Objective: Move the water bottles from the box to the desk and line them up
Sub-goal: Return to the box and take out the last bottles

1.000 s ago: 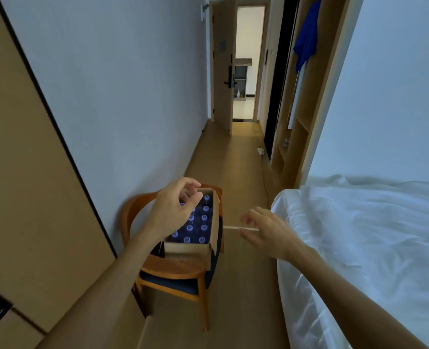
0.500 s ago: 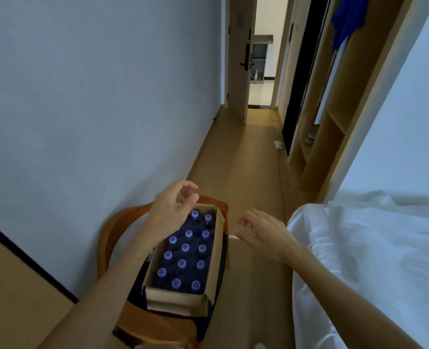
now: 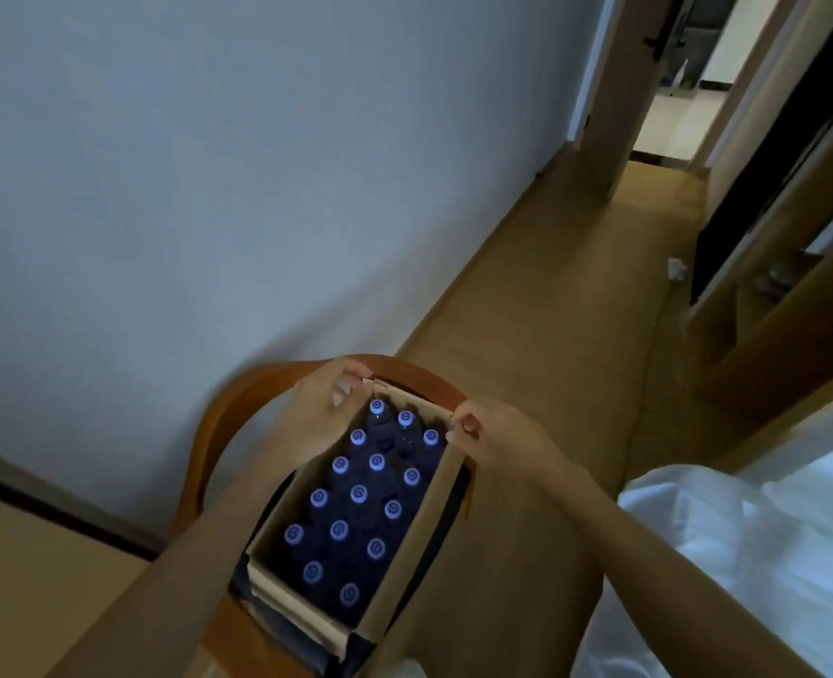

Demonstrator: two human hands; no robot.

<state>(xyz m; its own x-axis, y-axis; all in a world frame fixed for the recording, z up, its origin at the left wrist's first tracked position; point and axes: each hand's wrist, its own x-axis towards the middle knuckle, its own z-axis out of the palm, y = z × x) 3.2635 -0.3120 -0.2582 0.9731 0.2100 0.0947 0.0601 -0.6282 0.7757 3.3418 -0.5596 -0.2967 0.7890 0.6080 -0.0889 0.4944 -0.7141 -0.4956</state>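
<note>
An open cardboard box (image 3: 407, 562) stands on a wooden chair and holds several upright dark water bottles (image 3: 358, 501) with pale blue caps. My left hand (image 3: 319, 415) curls its fingers over the box's far left corner, above the farthest bottles. My right hand (image 3: 495, 440) pinches the box's far right corner at the rim. Neither hand holds a bottle. A strip of the tan desk (image 3: 23, 570) shows at the lower left.
The wooden chair (image 3: 238, 408) with a curved back stands against a pale wall. A bed with white sheets (image 3: 727, 555) fills the lower right. The wooden floor (image 3: 556, 305) runs toward an open door at the upper right, past a wardrobe (image 3: 791, 305).
The camera has come closer and tilted down over the box. My left hand dropped onto the box's far left corner, and my right hand moved left and took the far right corner.
</note>
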